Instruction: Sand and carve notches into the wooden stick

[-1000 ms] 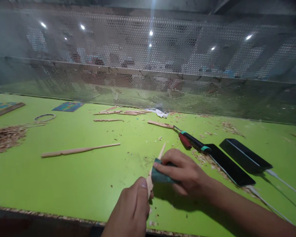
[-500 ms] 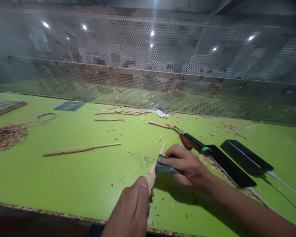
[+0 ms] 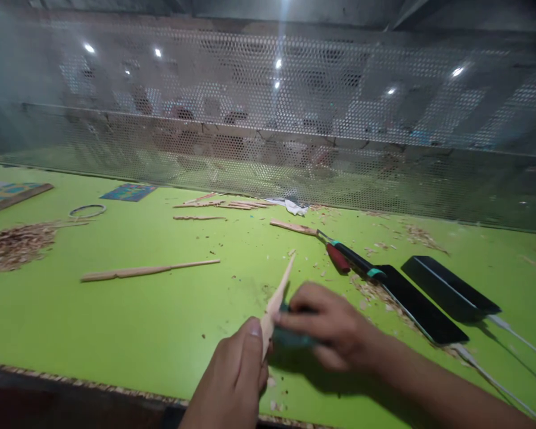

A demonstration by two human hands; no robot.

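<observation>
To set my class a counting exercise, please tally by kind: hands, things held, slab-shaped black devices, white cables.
Hands: 2
Held wooden piece: 1
Held green pad: 1
Slab-shaped black devices: 2
White cables: 2
Total: 8

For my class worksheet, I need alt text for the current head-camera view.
A person's left hand grips a pale tapered wooden stick over a bright green tabletop, while the blurred right hand holds a dark green pad beside the wood. Brown wood shavings lie heaped at left; two black rectangular devices sit at right.
</observation>
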